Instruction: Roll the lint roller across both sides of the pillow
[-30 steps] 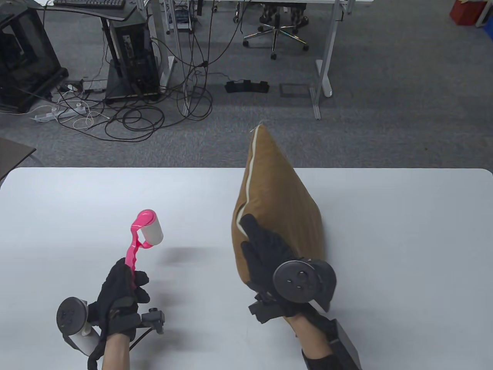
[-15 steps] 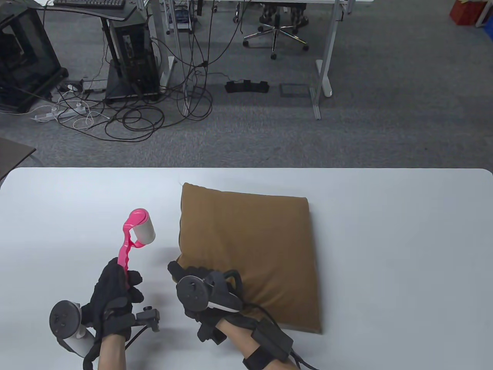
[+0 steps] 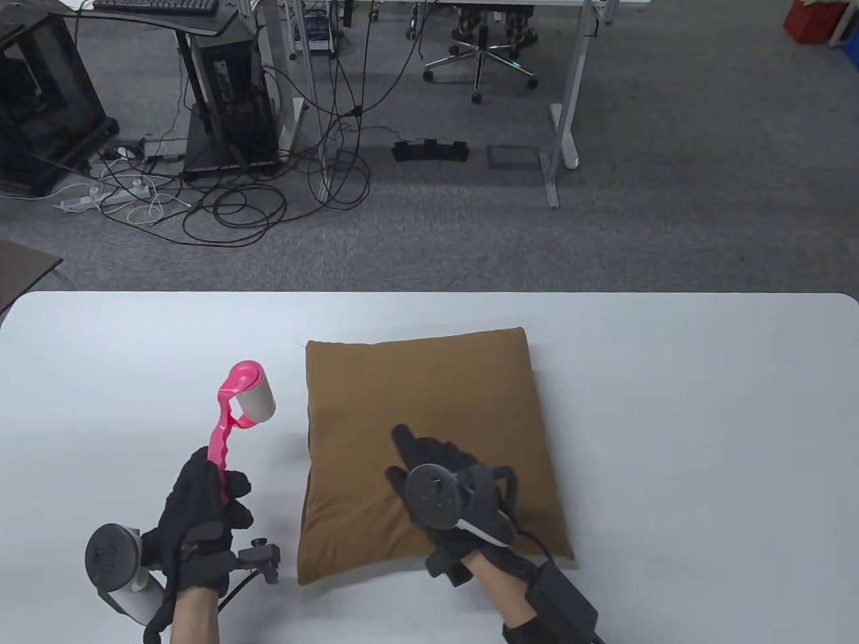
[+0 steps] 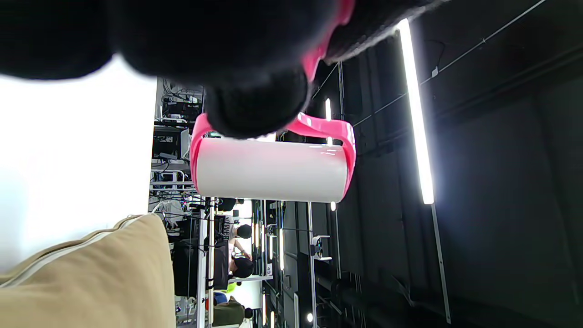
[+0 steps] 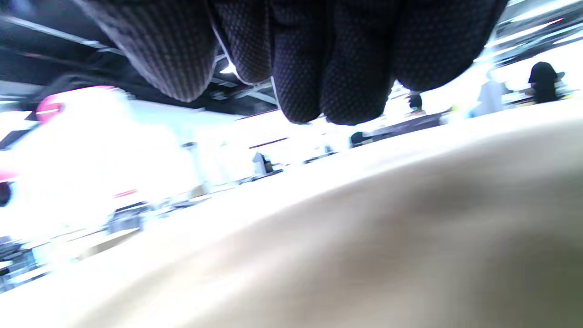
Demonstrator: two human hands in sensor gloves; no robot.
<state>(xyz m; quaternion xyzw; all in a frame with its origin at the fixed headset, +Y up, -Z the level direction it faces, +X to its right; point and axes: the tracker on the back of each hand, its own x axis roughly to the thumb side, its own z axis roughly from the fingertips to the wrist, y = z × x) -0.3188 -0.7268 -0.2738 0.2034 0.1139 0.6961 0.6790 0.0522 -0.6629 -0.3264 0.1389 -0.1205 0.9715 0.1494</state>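
On the white bench (image 3: 671, 402), the left hand (image 3: 201, 510) clenches its grip around the pink handle of the lint roller (image 3: 243, 402), holding it raised with the white roll up, just left of the brown pillow (image 3: 416, 402). The pillow lies flat mid-bench. The right hand (image 3: 449, 483) rests on its near part, fingers (image 5: 337, 59) extended, grasping nothing.

This looks like an office or a computer lab. The floor is covered in grey carpet (image 3: 671, 221). A big black computer tower (image 3: 231, 100) stands under a desk, with lots of black cables (image 3: 228, 215) tangled on the floor near a white power strip (image 3: 87, 198). A rolling office chair (image 3: 482, 57) sits near metal desk legs (image 3: 562, 100). The white table (image 3: 704, 416) is close to the camera.
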